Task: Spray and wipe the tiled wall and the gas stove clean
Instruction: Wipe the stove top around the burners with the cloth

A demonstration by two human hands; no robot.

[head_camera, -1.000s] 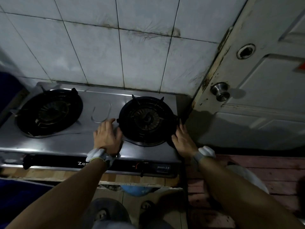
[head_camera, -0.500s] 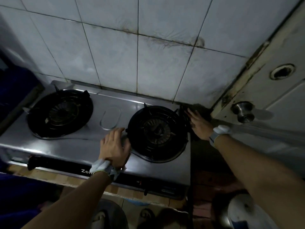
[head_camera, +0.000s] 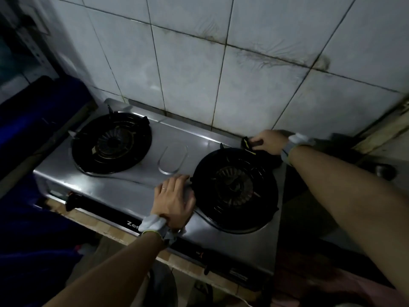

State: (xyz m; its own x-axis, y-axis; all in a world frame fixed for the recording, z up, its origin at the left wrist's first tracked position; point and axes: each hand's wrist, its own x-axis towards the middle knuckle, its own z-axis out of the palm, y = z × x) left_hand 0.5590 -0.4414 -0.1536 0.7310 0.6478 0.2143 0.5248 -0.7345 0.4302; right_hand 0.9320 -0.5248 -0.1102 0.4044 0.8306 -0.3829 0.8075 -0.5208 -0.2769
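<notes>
Wiping looks to be the step in hand: the right hand [head_camera: 269,141] curls round a dark rag [head_camera: 249,144] at the stove's [head_camera: 132,189] back right corner, under the wall [head_camera: 188,74]. The left hand [head_camera: 172,200] lies flat, fingers spread, beside the right burner [head_camera: 234,187]. The next move probably calls for dragging the rag along the rear edge. The front panel [head_camera: 106,210] reads "Zer"; the wrist hides the rest.
</notes>
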